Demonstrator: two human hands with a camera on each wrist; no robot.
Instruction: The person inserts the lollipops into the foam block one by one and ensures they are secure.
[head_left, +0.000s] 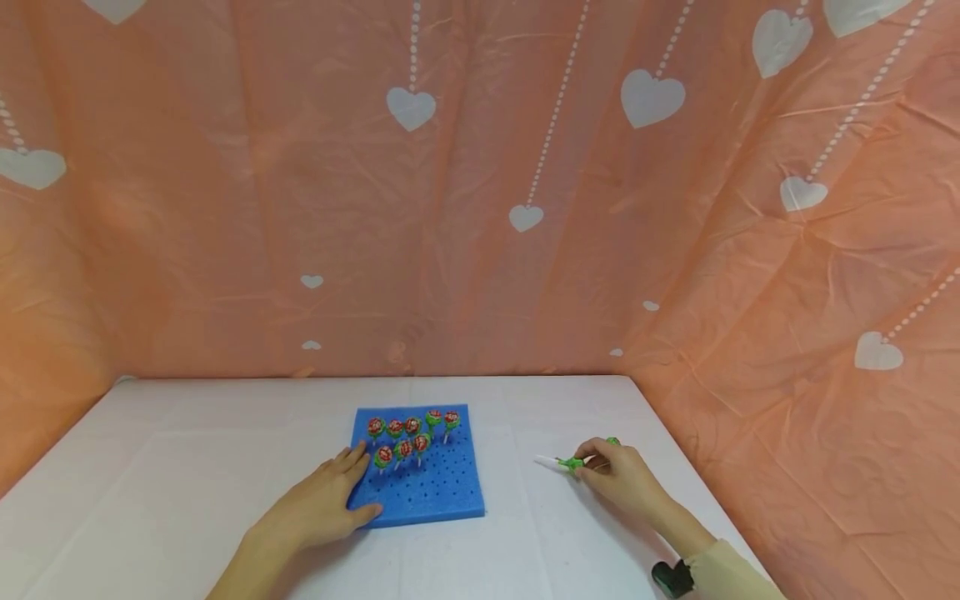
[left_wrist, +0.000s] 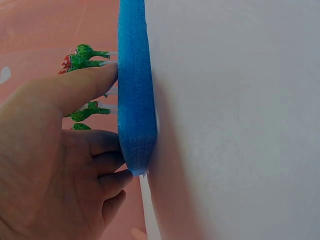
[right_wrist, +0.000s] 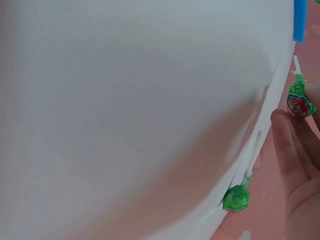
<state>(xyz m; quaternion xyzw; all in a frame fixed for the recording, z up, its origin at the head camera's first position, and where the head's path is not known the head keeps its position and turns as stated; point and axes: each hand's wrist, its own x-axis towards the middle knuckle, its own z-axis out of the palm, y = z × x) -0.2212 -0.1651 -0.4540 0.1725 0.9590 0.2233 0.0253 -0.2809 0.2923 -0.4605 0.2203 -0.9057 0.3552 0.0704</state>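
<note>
A blue foam board [head_left: 442, 492] with small holes lies on the table. Several lollipops [head_left: 412, 427] in red and green wrappers stand in it by their white sticks, in two rows toward its far side. My left hand [head_left: 322, 500] rests against the board's left side, its thumb and fingers touching the foam [left_wrist: 135, 90] without wrapping round it. Right of the board, my right hand [head_left: 618, 477] pinches a lollipop [right_wrist: 300, 100] by its wrapped head, over the table, stick pointing left toward the board. Another lollipop [right_wrist: 236, 198] lies on the table, mostly hidden behind that hand in the head view.
A white cloth [head_left: 187, 442] covers the table. Behind it and on the right hangs an orange curtain [head_left: 465, 275] with white hearts. A dark green object [head_left: 672, 578] sits at my right wrist beside a pale sleeve [head_left: 727, 575].
</note>
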